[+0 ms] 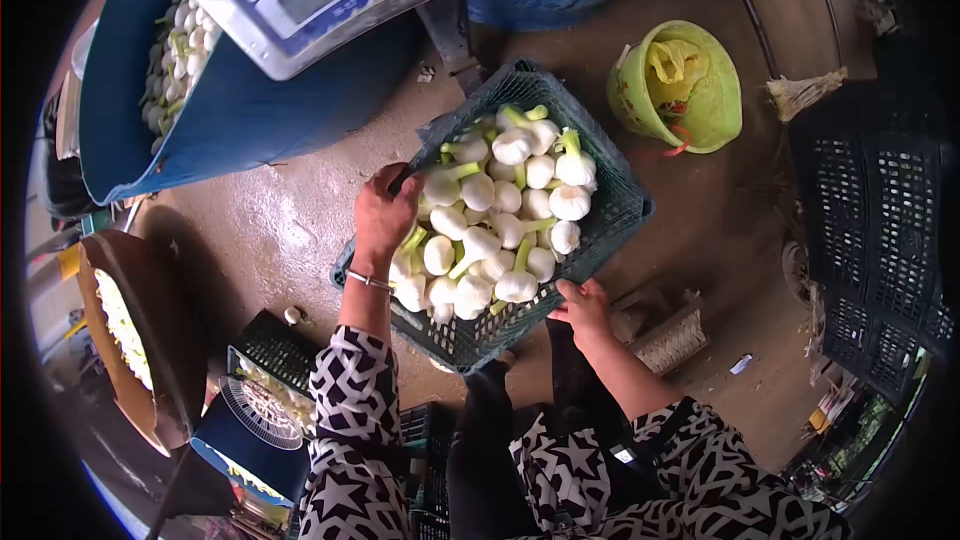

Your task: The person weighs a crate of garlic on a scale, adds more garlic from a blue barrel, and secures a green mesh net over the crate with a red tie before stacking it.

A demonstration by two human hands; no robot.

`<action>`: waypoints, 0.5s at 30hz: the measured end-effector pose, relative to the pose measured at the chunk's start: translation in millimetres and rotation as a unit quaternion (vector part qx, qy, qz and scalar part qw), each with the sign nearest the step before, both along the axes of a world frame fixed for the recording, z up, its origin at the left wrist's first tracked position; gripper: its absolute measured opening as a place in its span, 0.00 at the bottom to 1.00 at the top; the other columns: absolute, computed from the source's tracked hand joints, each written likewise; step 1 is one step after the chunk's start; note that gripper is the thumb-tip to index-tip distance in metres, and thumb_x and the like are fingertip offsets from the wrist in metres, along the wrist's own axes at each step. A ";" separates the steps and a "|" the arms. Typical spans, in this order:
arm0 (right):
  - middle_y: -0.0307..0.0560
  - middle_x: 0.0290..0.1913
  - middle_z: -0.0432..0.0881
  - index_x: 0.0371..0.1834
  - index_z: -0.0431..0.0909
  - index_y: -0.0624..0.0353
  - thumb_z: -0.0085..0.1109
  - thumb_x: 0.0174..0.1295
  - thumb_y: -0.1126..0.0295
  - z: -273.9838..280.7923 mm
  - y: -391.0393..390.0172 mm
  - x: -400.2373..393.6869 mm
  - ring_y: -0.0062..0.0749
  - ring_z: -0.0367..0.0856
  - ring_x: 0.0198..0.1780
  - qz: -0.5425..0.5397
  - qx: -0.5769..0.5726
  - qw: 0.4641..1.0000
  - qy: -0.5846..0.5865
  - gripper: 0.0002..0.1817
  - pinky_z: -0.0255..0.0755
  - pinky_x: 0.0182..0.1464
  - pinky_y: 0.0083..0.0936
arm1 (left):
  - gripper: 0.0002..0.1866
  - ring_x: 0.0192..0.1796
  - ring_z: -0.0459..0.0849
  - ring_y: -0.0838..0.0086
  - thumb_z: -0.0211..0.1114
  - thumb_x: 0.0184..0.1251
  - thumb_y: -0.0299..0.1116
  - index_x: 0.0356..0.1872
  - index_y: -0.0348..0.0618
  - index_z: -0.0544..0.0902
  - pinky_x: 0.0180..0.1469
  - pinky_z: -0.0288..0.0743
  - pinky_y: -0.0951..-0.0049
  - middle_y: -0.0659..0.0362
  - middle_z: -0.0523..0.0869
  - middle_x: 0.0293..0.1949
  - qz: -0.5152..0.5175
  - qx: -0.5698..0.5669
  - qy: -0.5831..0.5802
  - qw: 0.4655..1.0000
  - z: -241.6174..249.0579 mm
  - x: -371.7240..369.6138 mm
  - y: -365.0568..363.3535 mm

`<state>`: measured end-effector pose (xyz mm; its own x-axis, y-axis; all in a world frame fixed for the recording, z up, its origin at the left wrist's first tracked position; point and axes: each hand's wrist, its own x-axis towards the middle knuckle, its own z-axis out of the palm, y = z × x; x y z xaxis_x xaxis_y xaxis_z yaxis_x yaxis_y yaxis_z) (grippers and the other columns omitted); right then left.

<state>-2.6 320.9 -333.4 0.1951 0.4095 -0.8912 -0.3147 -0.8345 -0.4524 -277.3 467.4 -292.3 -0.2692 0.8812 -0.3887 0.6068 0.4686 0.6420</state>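
A dark green plastic crate (pixel 610 180) full of white garlic bulbs (pixel 480 230) with short green stems is tilted in front of me. My left hand (pixel 386 210) grips its left rim, the thumb over the edge. At the near right edge, my right hand (pixel 585 308) is closed on the crate's rim, its fingertips partly hidden. Just beyond the crate, a grey post rises to a weighing scale (pixel 330 0) with a display panel.
A large blue tub (pixel 270 120) holding garlic stands at upper left. A green bucket (pixel 630 90) with a yellow bag is at upper right. Black crates (pixel 870 230) stand at right. A brown container (pixel 165 340), a small crate (pixel 275 345) and a fan-like cover (pixel 260 410) are at lower left.
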 end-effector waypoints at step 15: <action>0.56 0.52 0.79 0.61 0.67 0.64 0.58 0.63 0.66 -7.5 1.6 77.8 0.37 0.84 0.45 0.263 0.057 0.962 -0.054 0.24 0.78 0.46 0.29 | 0.24 0.61 0.72 0.52 0.67 0.55 0.34 0.54 0.42 0.76 0.64 0.66 0.57 0.47 0.76 0.57 -0.088 0.042 0.123 0.988 6.6 7.3 -72.5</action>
<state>75.2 322.5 -340.9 0.0238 0.5709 -0.8207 0.1906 -0.8085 -0.5568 -270.1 394.9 -285.7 -0.1867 0.9490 -0.2541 0.8163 0.2938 0.4973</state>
